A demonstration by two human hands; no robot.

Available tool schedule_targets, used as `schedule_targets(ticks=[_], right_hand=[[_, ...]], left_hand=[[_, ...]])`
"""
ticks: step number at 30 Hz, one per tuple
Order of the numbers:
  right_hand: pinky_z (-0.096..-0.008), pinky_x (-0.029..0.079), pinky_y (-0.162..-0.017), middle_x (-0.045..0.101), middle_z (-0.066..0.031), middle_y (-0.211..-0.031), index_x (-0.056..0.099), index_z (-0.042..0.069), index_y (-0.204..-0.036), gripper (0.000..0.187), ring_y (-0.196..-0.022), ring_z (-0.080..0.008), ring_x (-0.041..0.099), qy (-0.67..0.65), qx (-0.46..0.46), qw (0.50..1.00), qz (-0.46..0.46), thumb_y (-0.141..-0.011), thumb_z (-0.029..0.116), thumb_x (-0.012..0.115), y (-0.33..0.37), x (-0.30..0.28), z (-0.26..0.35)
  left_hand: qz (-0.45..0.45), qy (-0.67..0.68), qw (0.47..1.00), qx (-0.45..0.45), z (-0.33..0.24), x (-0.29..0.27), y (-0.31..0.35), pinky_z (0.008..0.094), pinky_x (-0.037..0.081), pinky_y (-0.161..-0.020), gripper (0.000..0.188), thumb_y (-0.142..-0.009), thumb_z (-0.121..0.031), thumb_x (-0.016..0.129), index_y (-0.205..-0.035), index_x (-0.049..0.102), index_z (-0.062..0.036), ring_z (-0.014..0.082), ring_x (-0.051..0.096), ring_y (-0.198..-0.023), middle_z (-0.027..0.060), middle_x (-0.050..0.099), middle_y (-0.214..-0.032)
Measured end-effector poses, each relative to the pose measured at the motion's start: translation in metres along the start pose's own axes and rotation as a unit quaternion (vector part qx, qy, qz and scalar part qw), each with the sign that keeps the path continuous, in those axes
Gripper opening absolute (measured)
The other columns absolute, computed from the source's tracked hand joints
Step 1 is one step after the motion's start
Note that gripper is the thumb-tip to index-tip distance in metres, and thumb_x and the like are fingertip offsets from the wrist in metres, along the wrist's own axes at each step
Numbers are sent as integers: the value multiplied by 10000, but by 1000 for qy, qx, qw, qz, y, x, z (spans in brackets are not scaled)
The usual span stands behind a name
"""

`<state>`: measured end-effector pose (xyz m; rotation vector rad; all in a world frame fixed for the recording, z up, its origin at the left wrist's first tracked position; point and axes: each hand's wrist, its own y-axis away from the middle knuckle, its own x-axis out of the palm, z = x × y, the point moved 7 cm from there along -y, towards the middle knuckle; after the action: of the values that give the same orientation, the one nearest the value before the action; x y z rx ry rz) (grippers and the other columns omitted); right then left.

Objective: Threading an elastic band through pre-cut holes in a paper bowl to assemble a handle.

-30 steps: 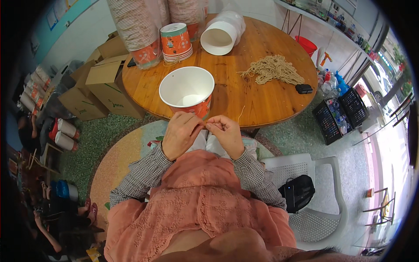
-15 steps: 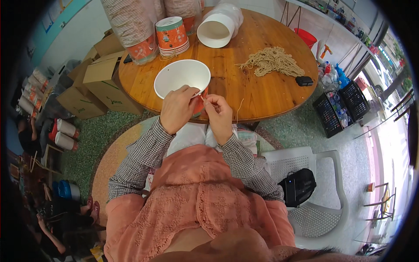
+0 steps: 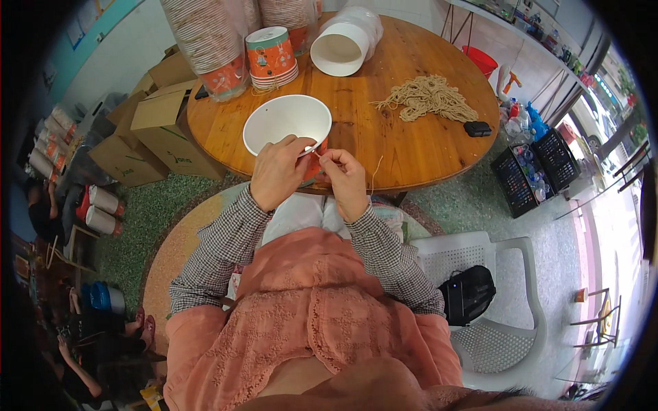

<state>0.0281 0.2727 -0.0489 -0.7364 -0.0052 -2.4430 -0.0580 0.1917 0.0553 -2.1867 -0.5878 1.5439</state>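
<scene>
Paper bucket (image 3: 290, 122): stands near the near edge of the round wooden table (image 3: 384, 140), open mouth up, white inside, orange print outside. Long axis close to upright; any slight lean cannot be read through the lens bend.

Key relation: the bucket lies directly ahead of the hands and a little to the left, so the left hand (image 3: 277, 173) is nearer. It grasps the near-right rim, fingers over the lip, thumb seemingly against the outer wall. The right hand (image 3: 346, 181) sits just right of that spot, beside the outer wall, thumb and finger pinched together on what looks to be thin cord (image 3: 376, 170) (a loose strand rises just right of this hand). The fingertips of both hands nearly meet at the rim; whether they touch, cannot tell. Any hole there is hidden by the fingers.

Farther off, ahead and right: a tan cord heap (image 3: 428, 99), well apart from both hands.
</scene>
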Motion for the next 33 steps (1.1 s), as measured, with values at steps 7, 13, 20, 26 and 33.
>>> schedule_targets(ticks=[7, 13, 20, 26, 33], right_hand=[[-221, 469, -672, 571, -19, -869, 605, -6, -918, 71, -763, -92, 569, 43, -6, 999, -13, -875, 49, 615, -6, 1, -5], [-231, 472, -666, 587, -42, -829, 579, -20, -916, 80, -729, -101, 568, 168, -86, 982, -10, -874, 36, 618, -11, 6, 1], [-217, 479, -641, 605, -23, -797, 554, -15, -907, 46, -722, -79, 577, 100, -50, 994, 0, -891, 17, 582, -9, 8, 4], [-221, 486, -631, 599, -35, -778, 531, -15, -881, 27, -702, -84, 581, 97, -47, 994, -29, -885, 1, 552, -12, 6, -3], [-219, 480, -627, 592, -29, -776, 527, -14, -880, 33, -699, -82, 574, 103, -54, 993, -36, -890, 6, 551, -11, 7, -7]], left_hand=[[0, -14, 1000, 7, 0, 1, -3, 392, 422, -657, 240, -798, -90, 590, -1029, 649, -62, 295, 598, -753, 97, 632, -857], [32, -15, 999, -5, 7, 4, -6, 397, 420, -638, 115, -791, -94, 603, -883, 642, -38, 313, 574, -710, 104, 604, -808], [3, 6, 1000, 13, 3, 0, -5, 429, 429, -633, 152, -796, -88, 617, -934, 643, -28, 337, 574, -704, 129, 608, -828], [28, -9, 1000, 8, 1, 0, -7, 408, 426, -631, 222, -793, -89, 615, -1006, 656, -46, 321, 584, -704, 117, 617, -835], [23, -3, 1000, 12, 3, 2, -6, 407, 425, -615, 164, -790, -79, 610, -936, 674, -40, 322, 593, -700, 112, 624, -828]])
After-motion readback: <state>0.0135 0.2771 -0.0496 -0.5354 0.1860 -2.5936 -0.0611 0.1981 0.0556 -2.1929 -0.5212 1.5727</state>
